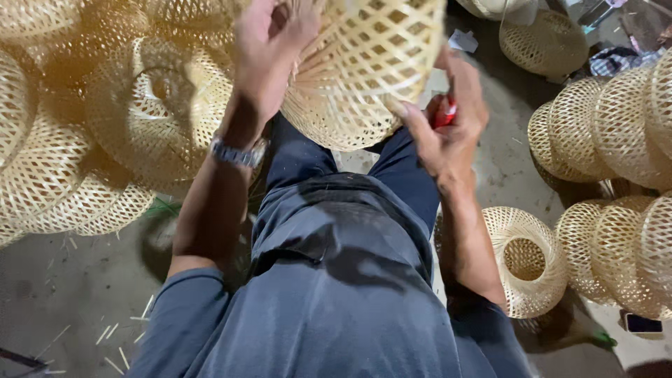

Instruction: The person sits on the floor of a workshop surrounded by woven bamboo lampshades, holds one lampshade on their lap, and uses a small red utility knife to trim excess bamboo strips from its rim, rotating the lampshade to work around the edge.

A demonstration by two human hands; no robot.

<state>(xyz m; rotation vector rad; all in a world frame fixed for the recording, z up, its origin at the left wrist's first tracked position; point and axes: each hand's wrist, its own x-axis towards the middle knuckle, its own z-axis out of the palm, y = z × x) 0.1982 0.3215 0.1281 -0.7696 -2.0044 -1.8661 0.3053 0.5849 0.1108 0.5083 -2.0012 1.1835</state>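
A pile of woven bamboo shades (pixel 77 140) is lying on the floor (pixel 56 294), left of the woven bamboo basket (pixel 364 70) that the person is holding above their knees. Thin bamboo slivers (pixel 119 336) are scattering the floor below that pile. The left hand (pixel 269 49) is pressing against the basket's left side, its grip wrapping over the weave, a wristwatch (pixel 238 152) showing below it. The basket is sitting between both hands, over the dark blue trousers (pixel 336 231). The right hand (pixel 448 119) is touching the basket's lower right edge with its thumb, its grip clenching a red tool (pixel 445 112). Right of the basket, more finished shades (pixel 616 133) are standing stacked.
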